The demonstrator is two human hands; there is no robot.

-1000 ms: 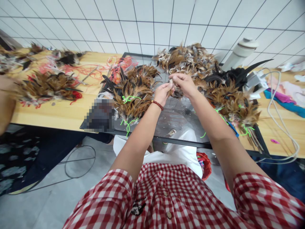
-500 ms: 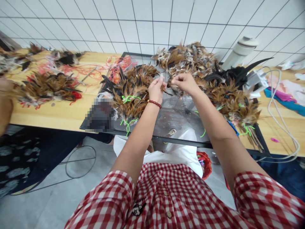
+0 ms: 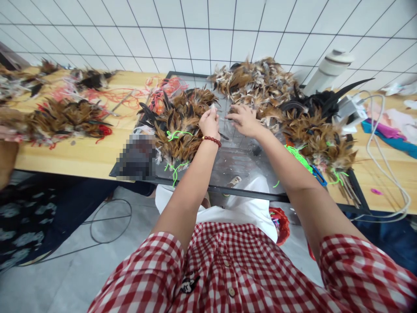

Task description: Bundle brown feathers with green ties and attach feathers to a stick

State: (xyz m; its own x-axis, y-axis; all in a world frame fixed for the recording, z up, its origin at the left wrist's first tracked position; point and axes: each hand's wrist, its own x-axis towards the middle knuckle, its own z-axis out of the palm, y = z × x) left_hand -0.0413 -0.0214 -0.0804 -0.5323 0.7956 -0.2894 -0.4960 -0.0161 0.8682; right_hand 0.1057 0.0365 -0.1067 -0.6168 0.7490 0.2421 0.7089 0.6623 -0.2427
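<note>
A small black-and-white print (image 3: 189,284) sits on the front of the checked shirt (image 3: 234,256), its marks too blurred to read; the white bottle (image 3: 328,71) by the tiled wall shows a plain side. The left hand (image 3: 210,121), with a beaded bracelet (image 3: 211,140) at the wrist, has its grip pinched, thumb against fingers, on a small feather tuft (image 3: 213,106); the tuft's pale end pokes up above the fingertips, and a dark feather tip shows below the hand. The right hand (image 3: 244,119) has its grip loose, fingers spread and pointing toward the left hand, apart from it; it lies at the near edge of the big feather pile (image 3: 257,80), though whether it touches the pile cannot be told. Both hands are above the black-edged board (image 3: 234,163) on the desk (image 3: 120,163). Just left of the left hand lies a brown bunch (image 3: 182,117) with green ties; beyond the right forearm are a second bunch (image 3: 321,139), black feathers (image 3: 312,104), green string (image 3: 298,156) and a blue-handled tool (image 3: 319,176). At far left, another person's arm (image 3: 7,163) reaches in beside more brown feathers (image 3: 67,117).
</note>
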